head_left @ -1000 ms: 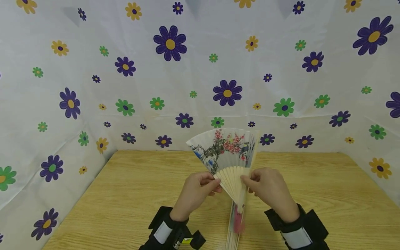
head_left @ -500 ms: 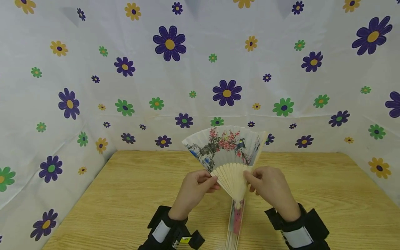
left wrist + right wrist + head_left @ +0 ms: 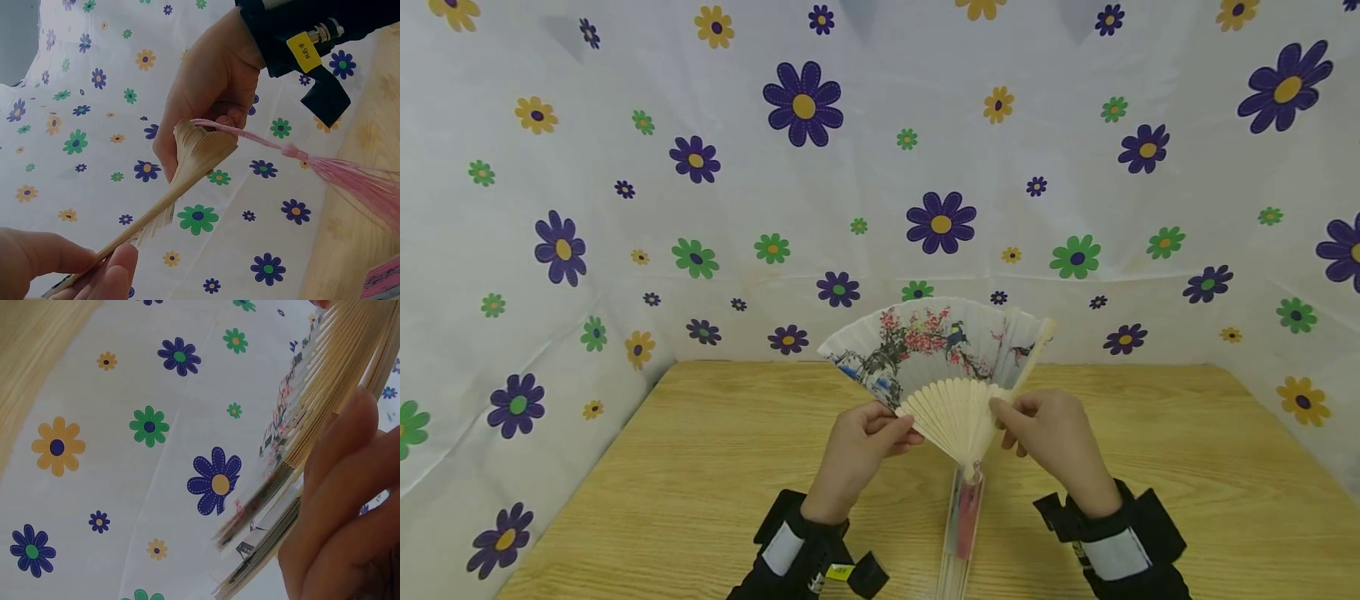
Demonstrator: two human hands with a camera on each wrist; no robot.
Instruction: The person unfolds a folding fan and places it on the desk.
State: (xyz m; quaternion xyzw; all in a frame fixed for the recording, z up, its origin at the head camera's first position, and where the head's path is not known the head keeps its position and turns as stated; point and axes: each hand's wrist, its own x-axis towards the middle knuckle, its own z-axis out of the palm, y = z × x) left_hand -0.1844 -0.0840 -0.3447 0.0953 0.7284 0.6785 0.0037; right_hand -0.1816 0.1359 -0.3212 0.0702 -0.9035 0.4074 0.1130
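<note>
A folding fan [image 3: 958,408] with a white painted leaf of red blossoms, a bird and rocks stands upright, part spread, between both hands. My left hand [image 3: 861,450] pinches its left outer rib, thumb in front. My right hand [image 3: 1052,429] pinches the pale ribs near the right side, where some folds are still bunched together. In the left wrist view the left fingers [image 3: 112,275] hold the rib's end, and a pink tassel [image 3: 350,181] hangs from the fan's pivot. The right wrist view shows the ribs [image 3: 331,381] beside the right-hand fingers [image 3: 350,481].
Below the fan's pivot a long narrow clear case [image 3: 958,533], pink and grey inside, lies on the wooden table [image 3: 722,450] and runs toward the near edge. A white cloth [image 3: 880,167] printed with flowers stands behind the table and along its sides.
The fan has spread wider. Its left edge has moved left and its right edge right, so more of the bird and blossoms shows. Both hands have risen slightly, keeping their grip.
</note>
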